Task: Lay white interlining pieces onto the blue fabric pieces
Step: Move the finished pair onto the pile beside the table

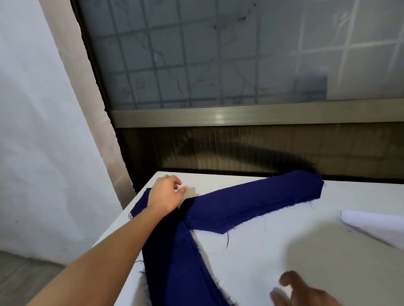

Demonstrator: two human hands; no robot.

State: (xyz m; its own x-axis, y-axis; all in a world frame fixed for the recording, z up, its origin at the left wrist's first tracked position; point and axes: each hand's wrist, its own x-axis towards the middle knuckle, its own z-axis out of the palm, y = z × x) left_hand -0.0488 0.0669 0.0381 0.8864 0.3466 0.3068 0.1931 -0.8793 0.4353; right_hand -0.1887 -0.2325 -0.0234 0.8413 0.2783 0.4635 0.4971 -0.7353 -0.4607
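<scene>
While the left hand [167, 194] rests curled on the blue fabric [257, 199], grip unclear, the blurred right hand [302, 295] hovers loosely curled, apparently empty. Next it likely fetches the white interlining [385, 227] lying beyond its fingers.

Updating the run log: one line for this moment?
left hand at blue fabric pieces | right hand blurred | white interlining aside, unlaid

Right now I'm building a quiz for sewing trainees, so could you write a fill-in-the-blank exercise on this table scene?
The left hand is at the far ____ corner of the table.
The fabric pieces are dark ____.
The white sheet lies near the table's ____ edge.
Missing words: left; blue; right.
</scene>
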